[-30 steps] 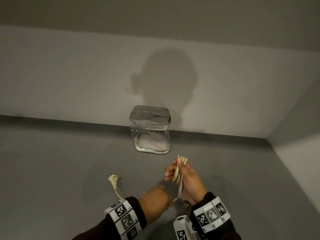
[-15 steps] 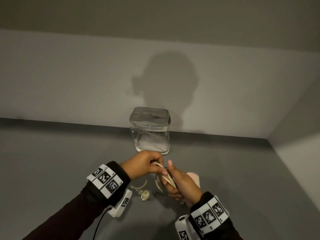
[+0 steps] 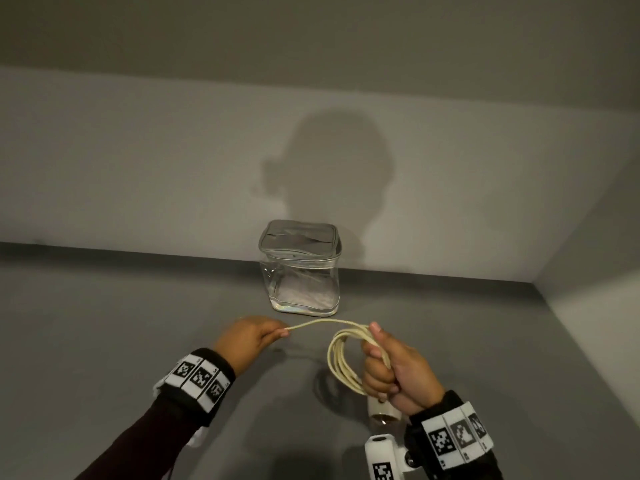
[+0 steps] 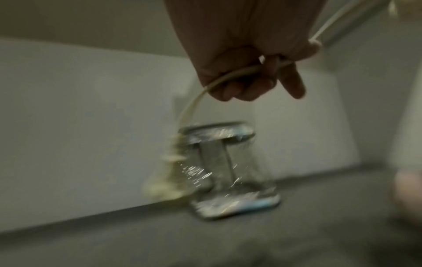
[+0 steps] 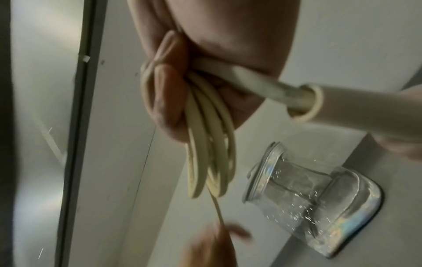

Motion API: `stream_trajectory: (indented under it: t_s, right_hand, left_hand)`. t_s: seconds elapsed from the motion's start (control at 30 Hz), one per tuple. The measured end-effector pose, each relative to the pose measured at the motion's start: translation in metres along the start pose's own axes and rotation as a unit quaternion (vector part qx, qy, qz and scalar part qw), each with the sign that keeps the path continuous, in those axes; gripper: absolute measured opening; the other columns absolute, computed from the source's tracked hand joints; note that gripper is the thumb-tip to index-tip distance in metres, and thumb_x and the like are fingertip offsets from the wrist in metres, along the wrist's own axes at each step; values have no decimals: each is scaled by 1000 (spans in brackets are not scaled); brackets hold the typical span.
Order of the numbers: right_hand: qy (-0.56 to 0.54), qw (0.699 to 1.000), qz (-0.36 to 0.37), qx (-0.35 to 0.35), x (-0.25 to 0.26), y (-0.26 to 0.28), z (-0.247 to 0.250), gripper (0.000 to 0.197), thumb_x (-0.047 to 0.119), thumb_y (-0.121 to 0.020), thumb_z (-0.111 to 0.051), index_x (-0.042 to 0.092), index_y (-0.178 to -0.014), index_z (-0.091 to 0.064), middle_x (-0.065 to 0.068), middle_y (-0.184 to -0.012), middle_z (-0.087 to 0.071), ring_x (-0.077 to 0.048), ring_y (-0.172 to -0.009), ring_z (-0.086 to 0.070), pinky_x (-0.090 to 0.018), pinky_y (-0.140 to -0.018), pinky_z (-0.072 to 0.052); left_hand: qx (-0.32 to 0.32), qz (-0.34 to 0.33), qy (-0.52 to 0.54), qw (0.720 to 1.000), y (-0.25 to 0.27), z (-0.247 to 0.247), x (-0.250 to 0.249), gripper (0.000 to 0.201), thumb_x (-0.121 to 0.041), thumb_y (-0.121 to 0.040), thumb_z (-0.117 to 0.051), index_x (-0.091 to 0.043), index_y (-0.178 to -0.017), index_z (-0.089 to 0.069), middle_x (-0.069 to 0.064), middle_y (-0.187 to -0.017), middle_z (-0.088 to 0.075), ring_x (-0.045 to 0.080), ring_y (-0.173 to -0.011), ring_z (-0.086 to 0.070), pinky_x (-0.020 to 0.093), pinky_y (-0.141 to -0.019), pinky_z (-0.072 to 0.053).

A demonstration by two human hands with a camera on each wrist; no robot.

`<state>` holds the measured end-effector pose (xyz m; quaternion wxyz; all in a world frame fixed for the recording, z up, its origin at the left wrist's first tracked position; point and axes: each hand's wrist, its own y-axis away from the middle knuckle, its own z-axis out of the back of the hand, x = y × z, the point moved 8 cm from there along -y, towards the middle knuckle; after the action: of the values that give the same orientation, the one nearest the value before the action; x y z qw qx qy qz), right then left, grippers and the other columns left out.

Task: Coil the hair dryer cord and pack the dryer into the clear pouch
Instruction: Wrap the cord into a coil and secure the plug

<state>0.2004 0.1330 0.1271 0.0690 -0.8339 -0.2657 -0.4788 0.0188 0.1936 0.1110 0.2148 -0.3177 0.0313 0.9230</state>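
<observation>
The clear pouch [image 3: 299,268] stands upright on the grey surface [image 3: 104,323] against the back wall, its lid down over the top, with nothing visible inside. Nearer the person, the hair dryer [image 3: 382,408] is mostly hidden under the right hand [image 3: 398,372], only its pale end showing below the fist. That hand is clenched around the dryer's handle and a bundle of several cord [image 3: 341,362] loops gathered against it. One free length runs from the bundle to the left hand [image 3: 247,341], which pinches it between curled fingers, the plug end dangling blurred below in the wrist view. To finish the coil neatly, I'd say the left hand should bring each remaining length round at the same loop size, keep light tension so nothing kinks, and let the right thumb trap each turn before reaching for more.
</observation>
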Motion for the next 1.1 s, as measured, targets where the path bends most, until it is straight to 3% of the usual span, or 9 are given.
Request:
stream_trajectory:
  t_s: [0.1, 0.2, 0.27, 0.43, 0.57, 0.67, 0.8, 0.93, 1.1]
  right_hand:
    - [-36, 999, 29, 0, 9, 0, 4, 43, 53, -76, -61, 16, -61, -43, 10, -31, -28, -6, -25, -22, -15, -31, -26]
    - [-108, 992, 69, 1, 15, -5, 3, 39, 44, -89, -40, 16, -64, -45, 7, -35, -20, -10, -29, -17, -18, -33, -27]
    - [-127, 988, 85, -4, 18, -10, 2, 40, 39, -93, -27, 15, -67, -46, 4, -38, -17, -12, -32, -15, -21, -35, -27]
    - [-48, 995, 77, -35, 6, -23, -2, 30, 34, -92, -30, 13, -76, -44, 8, -40, -34, -8, -35, -30, -21, -42, -36]
    - [128, 984, 48, -115, -10, -24, -9, 24, 37, -87, -43, 13, -84, -42, 3, -52, -42, -7, -45, -40, -18, -49, -39]
    - [180, 978, -6, -101, -22, -22, -11, 17, 23, -95, -39, 18, -111, -43, -3, -89, -57, -4, -79, -58, -9, -68, -46]
    - [81, 986, -73, -124, -24, -15, -9, 21, -1, -91, -40, -10, -106, -52, -2, -75, -61, 6, -61, -58, -6, -58, -43]
    - [115, 988, -89, -58, -34, -12, -30, 57, 41, -95, -20, 14, -56, -50, 7, -28, -35, -6, -25, -29, -17, -31, -22]
    - [-26, 987, -127, 89, -39, -5, -45, 80, 85, -65, -11, 15, -47, -43, 9, -28, -29, -5, -22, -21, -13, -33, -13]
  left_hand:
    - [60, 22, -5, 998, 11, -20, 12, 102, -89, -59, -3, -22, -109, -62, 5, -109, -68, 19, -101, -60, 18, -82, -37]
    - [126, 42, 21, 991, 21, -49, -13, 53, -58, -86, -29, -27, -123, -49, -4, -123, -57, 8, -111, -51, 4, -82, -34]
    - [182, 37, 8, 983, 31, -75, -27, 39, -29, -93, -36, -28, -132, -36, -3, -130, -49, 13, -116, -48, 14, -93, -35]
    - [290, -21, -146, 946, 45, -105, -72, 42, -44, -90, -38, -14, -119, -42, 21, -118, -57, 37, -106, -55, 42, -91, -43]
    - [228, -168, -252, 925, 36, -71, -129, 37, -37, -91, -40, -3, -96, -54, 24, -101, -62, 41, -91, -57, 43, -76, -46]
    - [162, -242, -323, 900, 29, -36, -149, 36, -36, -83, -39, -16, -71, -66, 2, -71, -69, 21, -63, -63, 27, -56, -48]
    - [116, -296, -234, 919, 18, -10, -155, 32, -46, -78, -53, -16, -72, -64, 2, -71, -67, 19, -66, -60, 26, -65, -45]
    - [60, -315, -169, 932, 10, 1, -158, 37, -53, -77, -55, -17, -84, -55, 5, -85, -63, 19, -78, -55, 24, -74, -37]
    - [75, -274, -56, 957, 6, -6, -154, 29, -50, -84, -42, -21, -79, -39, -2, -78, -46, 6, -73, -33, 21, -73, -27]
